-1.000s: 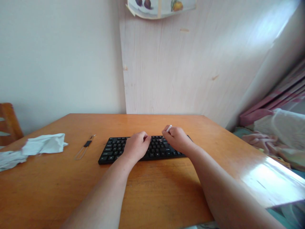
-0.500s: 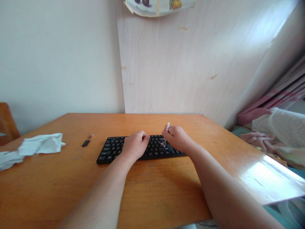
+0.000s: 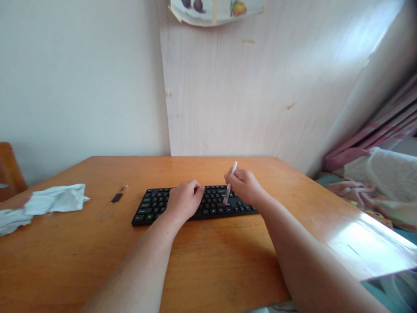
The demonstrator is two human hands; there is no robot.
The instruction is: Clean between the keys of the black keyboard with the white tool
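A black keyboard (image 3: 150,204) lies on the wooden table. My left hand (image 3: 185,195) is closed over its middle, with the fingertips curled out of sight toward the far edge. In my right hand (image 3: 243,182), above the keyboard's right part, is a slim brush (image 3: 228,191) with a white handle and a pinkish tip. The fingers are wrapped round the brush, which leans with its handle end up and its tip down at the keys.
Left of the keyboard lies a thin wire-loop tool with a black slider (image 3: 117,198). Crumpled white cloths (image 3: 57,198) rest farther left. The table (image 3: 208,256) meets the wall at the back. A wooden chair (image 3: 11,167) stands at left, and bedding (image 3: 374,187) is at right.
My right hand has tilted the brush, and more of its handle and tip shows now. The tip has shifted slightly right and nearer me. My left hand stays on the keyboard.
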